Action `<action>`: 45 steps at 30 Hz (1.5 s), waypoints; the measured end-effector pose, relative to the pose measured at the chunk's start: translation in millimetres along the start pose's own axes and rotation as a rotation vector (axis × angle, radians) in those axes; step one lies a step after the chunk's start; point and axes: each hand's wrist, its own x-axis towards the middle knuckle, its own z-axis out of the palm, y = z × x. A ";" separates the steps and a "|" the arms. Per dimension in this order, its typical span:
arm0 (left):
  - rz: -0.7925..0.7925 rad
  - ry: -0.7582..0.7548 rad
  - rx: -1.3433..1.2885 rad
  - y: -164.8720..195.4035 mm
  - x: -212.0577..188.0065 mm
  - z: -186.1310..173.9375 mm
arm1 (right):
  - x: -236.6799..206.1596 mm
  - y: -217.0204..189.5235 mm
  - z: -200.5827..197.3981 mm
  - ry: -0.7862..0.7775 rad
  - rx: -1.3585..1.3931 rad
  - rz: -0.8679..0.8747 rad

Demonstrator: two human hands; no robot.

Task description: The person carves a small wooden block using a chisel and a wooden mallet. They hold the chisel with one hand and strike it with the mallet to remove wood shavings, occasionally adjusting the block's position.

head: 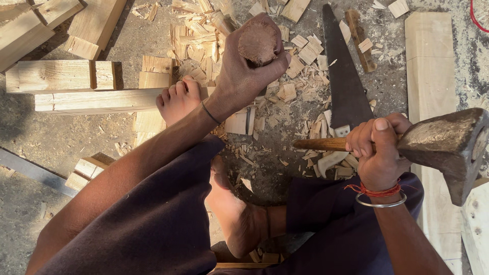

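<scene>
Gripping rough wooden chisel handle (pixel 258 42), left hand (pixel 244 71); right hand (pixel 378 153) clutching iron hammer (pixel 448 145).

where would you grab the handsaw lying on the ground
By its wooden handle at the far end, coming from above: the handsaw lies flat, its dark blade tapers toward the person, and its toothed edge sits among wood chips. The handle is thick enough for fingers.

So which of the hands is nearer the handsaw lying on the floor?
Right. The right hand, gripping the hammer, sits just beside the handsaw blade's wide end. The left hand, wrapped round a chisel handle, is farther off to its left.
</scene>
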 end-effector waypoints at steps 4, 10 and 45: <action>0.005 -0.015 0.002 0.7 0.1 -1.3 | 0.9 1.3 3.3 0.001 0.006 0.002; -0.023 -0.011 0.008 2.9 -0.5 5.2 | 0.1 3.9 4.4 -0.005 -0.012 -0.015; -0.099 -0.243 0.006 11.3 -0.4 15.5 | 72.0 -90.4 71.4 -0.249 -0.631 -0.005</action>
